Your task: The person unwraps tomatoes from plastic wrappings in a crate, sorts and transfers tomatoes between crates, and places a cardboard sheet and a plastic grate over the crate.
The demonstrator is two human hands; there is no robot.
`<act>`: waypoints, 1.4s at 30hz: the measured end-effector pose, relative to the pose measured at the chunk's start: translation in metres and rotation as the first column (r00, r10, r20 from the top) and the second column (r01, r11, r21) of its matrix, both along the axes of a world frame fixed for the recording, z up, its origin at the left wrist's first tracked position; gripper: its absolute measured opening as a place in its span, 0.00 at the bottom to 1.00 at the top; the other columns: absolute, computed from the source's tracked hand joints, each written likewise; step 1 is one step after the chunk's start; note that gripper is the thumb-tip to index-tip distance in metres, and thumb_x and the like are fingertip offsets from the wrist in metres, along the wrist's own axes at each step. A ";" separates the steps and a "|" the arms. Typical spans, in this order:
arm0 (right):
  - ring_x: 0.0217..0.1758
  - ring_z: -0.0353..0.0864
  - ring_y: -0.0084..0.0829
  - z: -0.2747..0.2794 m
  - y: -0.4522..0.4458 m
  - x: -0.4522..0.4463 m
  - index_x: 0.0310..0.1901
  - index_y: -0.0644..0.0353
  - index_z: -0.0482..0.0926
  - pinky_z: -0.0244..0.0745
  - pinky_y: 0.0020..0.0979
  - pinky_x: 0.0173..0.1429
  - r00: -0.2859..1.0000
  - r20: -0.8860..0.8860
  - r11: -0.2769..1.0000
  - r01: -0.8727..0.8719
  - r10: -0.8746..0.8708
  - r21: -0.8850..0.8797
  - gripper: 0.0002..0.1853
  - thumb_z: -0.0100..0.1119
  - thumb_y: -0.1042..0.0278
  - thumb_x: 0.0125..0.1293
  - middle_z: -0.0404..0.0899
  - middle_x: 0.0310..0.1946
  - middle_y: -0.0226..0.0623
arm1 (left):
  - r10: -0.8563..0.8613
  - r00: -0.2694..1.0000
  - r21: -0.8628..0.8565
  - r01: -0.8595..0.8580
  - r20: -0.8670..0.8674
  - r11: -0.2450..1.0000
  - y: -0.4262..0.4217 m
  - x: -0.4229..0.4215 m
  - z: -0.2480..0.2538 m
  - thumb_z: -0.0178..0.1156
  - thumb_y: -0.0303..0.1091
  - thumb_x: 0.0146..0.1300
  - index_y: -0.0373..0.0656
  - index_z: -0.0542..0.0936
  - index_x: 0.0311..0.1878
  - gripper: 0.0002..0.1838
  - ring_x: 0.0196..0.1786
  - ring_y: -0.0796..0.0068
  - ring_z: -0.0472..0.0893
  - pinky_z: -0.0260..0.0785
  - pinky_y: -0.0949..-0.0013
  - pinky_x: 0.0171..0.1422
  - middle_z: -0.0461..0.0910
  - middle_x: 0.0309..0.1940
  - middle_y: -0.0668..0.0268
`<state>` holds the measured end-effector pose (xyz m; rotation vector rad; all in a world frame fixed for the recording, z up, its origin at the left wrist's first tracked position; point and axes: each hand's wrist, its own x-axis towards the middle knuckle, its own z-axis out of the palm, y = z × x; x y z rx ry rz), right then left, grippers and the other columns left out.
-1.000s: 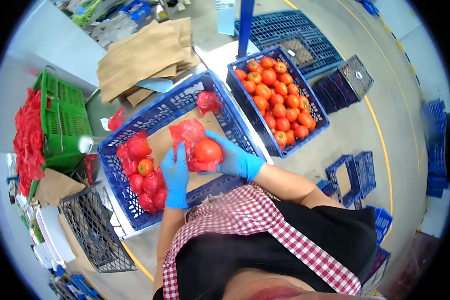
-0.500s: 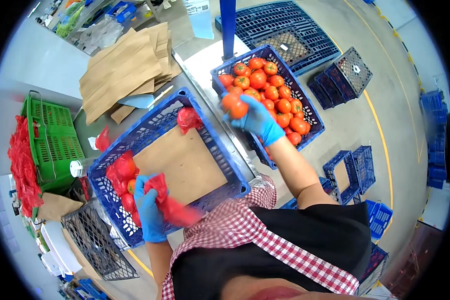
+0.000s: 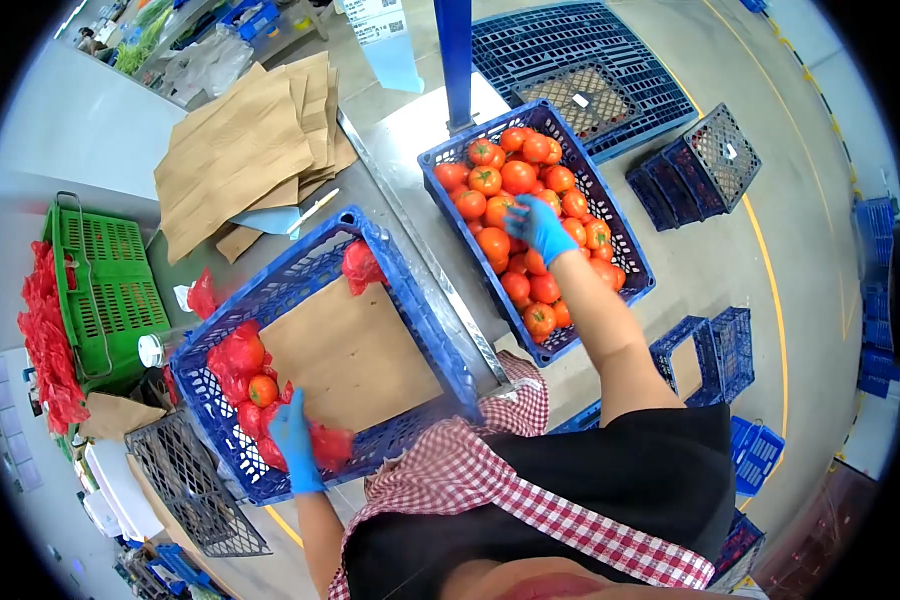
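Observation:
My left hand point(image 3: 294, 440), in a blue glove, is closed on a red mesh bag point(image 3: 331, 446) that hangs to its right, partly blurred. It is at the near left part of a blue crate point(image 3: 410, 275) lined with brown cardboard. Beside it in that crate lie red-bagged tomatoes point(image 3: 238, 357), with one tomato point(image 3: 263, 390) showing clearly. My right hand point(image 3: 542, 226), also gloved, reaches over a second blue crate point(image 3: 642, 262) full of loose tomatoes point(image 3: 518, 177). Its fingers look loosely spread on the tomatoes, slightly blurred, and no lifted tomato shows in it.
Brown cardboard sheets point(image 3: 232, 150) and a white pen point(image 3: 315, 210) lie beyond the lined crate. At left stands a green basket point(image 3: 110, 290) with red mesh bags point(image 3: 50, 340). A blue post point(image 3: 454, 60) rises behind the tomato crate. Stacked crates point(image 3: 695, 165) stand on the floor.
My right hand has come down among the loose tomatoes; the tomatoes it held up are no longer seen in it. My left hand and the mesh bag have shifted slightly lower.

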<state>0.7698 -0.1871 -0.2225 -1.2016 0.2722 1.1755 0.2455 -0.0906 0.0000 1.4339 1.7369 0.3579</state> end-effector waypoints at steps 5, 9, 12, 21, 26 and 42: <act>0.38 0.77 0.32 0.067 -0.021 -0.092 0.47 0.60 0.76 0.73 0.31 0.42 0.999 -0.015 0.989 -0.047 0.050 0.140 0.15 0.55 0.61 0.62 0.77 0.39 0.37 | -0.125 0.847 0.391 0.364 -0.517 0.845 0.064 -0.062 -0.059 0.69 0.43 0.51 0.34 0.72 0.46 0.26 0.48 0.55 0.75 0.68 0.58 0.49 0.74 0.47 0.48; 0.34 0.78 0.28 0.094 -0.039 -0.125 0.41 0.59 0.79 0.72 0.27 0.41 0.997 0.002 0.990 -0.080 0.080 0.116 0.11 0.54 0.62 0.62 0.79 0.33 0.33 | -0.058 0.722 0.271 0.332 -0.689 0.904 0.082 -0.026 -0.050 0.69 0.52 0.47 0.34 0.63 0.61 0.44 0.53 0.48 0.75 0.70 0.52 0.51 0.72 0.53 0.42; 0.35 0.78 0.29 0.117 -0.049 -0.135 0.42 0.59 0.79 0.72 0.28 0.43 0.997 0.014 0.991 -0.073 0.071 0.109 0.12 0.51 0.63 0.63 0.79 0.34 0.34 | 0.038 0.762 0.322 0.227 -0.647 0.919 0.102 -0.029 -0.068 0.69 0.52 0.48 0.37 0.56 0.67 0.50 0.47 0.47 0.78 0.72 0.51 0.46 0.73 0.52 0.45; 0.36 0.78 0.28 0.155 -0.045 -0.154 0.44 0.60 0.79 0.73 0.27 0.45 0.990 0.101 0.992 -0.107 0.099 0.074 0.13 0.52 0.62 0.64 0.80 0.36 0.34 | 0.046 0.697 0.243 0.187 -0.716 0.952 0.128 -0.019 -0.054 0.75 0.55 0.37 0.50 0.58 0.69 0.55 0.49 0.49 0.77 0.74 0.52 0.46 0.72 0.51 0.47; 0.36 0.78 0.25 0.199 -0.018 -0.177 0.45 0.60 0.79 0.72 0.25 0.45 0.959 0.268 0.977 -0.141 0.095 0.159 0.13 0.55 0.63 0.63 0.80 0.35 0.31 | -0.097 0.831 0.224 0.257 -0.547 0.940 0.146 -0.044 -0.065 0.77 0.51 0.33 0.43 0.64 0.65 0.53 0.51 0.51 0.78 0.72 0.55 0.52 0.75 0.51 0.47; 0.56 0.72 0.33 0.203 0.045 -0.308 0.69 0.58 0.56 0.70 0.28 0.56 0.454 0.658 0.640 -0.767 0.601 -0.056 0.40 0.65 0.63 0.58 0.67 0.59 0.44 | 0.127 0.515 -0.349 0.361 0.848 0.865 0.059 0.027 -0.060 0.56 0.55 0.61 0.41 0.65 0.65 0.35 0.60 0.65 0.73 0.67 0.65 0.64 0.71 0.59 0.60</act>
